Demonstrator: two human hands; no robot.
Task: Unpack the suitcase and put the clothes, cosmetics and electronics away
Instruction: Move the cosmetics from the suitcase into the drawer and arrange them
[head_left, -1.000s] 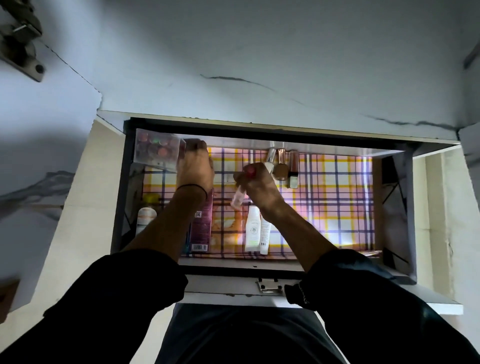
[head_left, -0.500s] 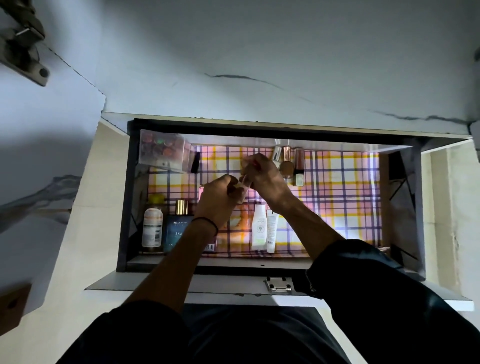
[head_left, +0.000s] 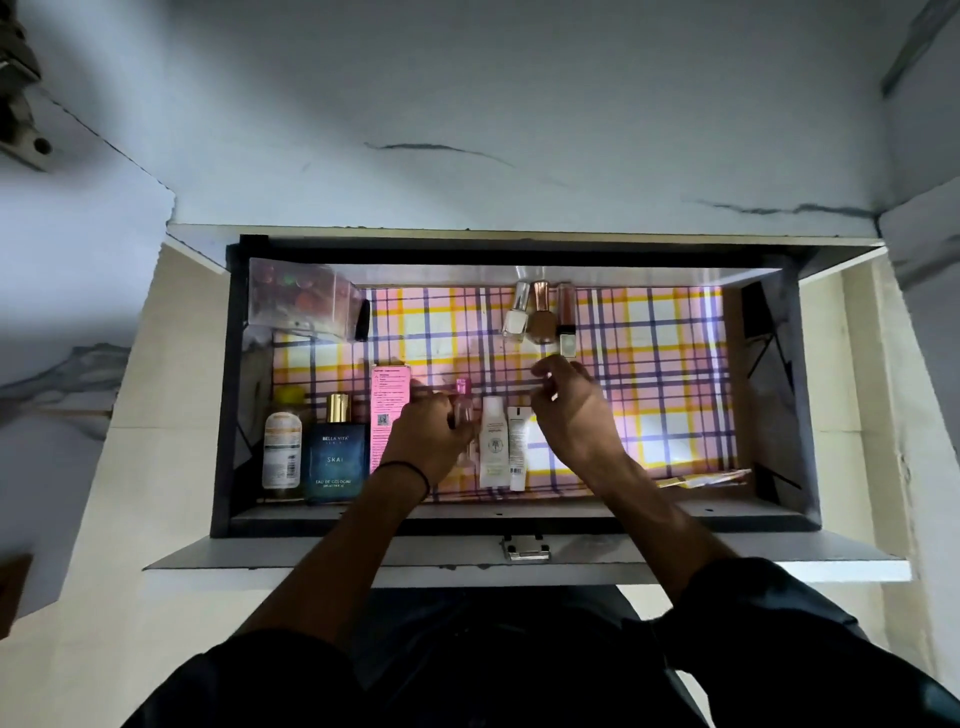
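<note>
Cosmetics stowing: my left hand grips the pink-capped bottle, right hand slack, empty; next, likely stand it by the white tube.

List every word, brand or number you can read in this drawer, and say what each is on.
"BELLA VITA": blue cologne bottle.
"SKAI": same bottle, mid-label.
"EAU DE COLOGNE": same bottle, lower down.
Pink box: print and code too small to read.
White tube and thinner tube: print too small.
Yellow-capped bottle: label blurred.
Pink-capped bottle in the left hand: no text visible.
</note>
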